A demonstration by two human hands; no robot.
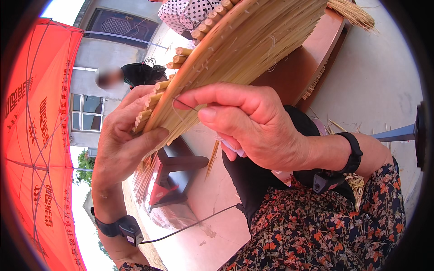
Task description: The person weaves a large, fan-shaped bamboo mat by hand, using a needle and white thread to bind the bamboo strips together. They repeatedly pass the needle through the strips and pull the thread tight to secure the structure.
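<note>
A mat of pale yellow plant stalks (257, 49) slants up in front of me, a smooth curved strip (192, 61) running along its edge. Round cut stalk ends stick out beyond that strip. My left hand (124, 131) grips the mat's lower left edge, thumb on the near side, other fingers partly hidden behind the stalks. Pinched between thumb and index finger of my right hand (257, 119) is a thin dark needle (186, 104), its tip close to the strip. Fine pale thread (180, 118) loops below it. Something whitish (233, 145), not clear, shows under my right fingers. Small stitches dot the mat.
Behind the mat stands a reddish-brown table (287, 72); a bundle of stalks (355, 13) lies at its far end. A dark wooden stool (176, 167) is below the mat. Two other people, one in black (140, 74), one in polka dots (185, 13), are beyond. A red canopy (49, 135) is left.
</note>
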